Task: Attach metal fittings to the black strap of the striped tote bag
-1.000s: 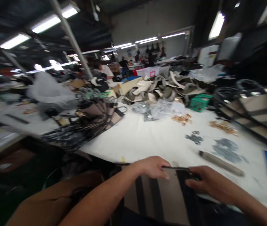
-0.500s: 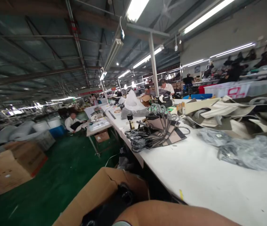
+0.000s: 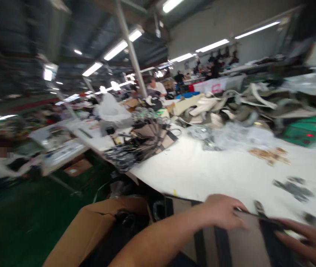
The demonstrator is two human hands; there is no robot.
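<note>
**Two bare hands at a beige tote bag with dark straps, at the near edge of a white bench.**

The left hand's fingers lay spread over the bag's top edge, and the right hand's fingers were splayed on a dark band; whether either hand gripped, I cannot tell. A metal clip stood at the top edge. Farther along, a fanned stack of similar bags looked assembled, while a heap of loose panels, small tan fittings and grey parts lay unassembled. Red marks on a distant white banner were unreadable, and no brand showed.
</note>
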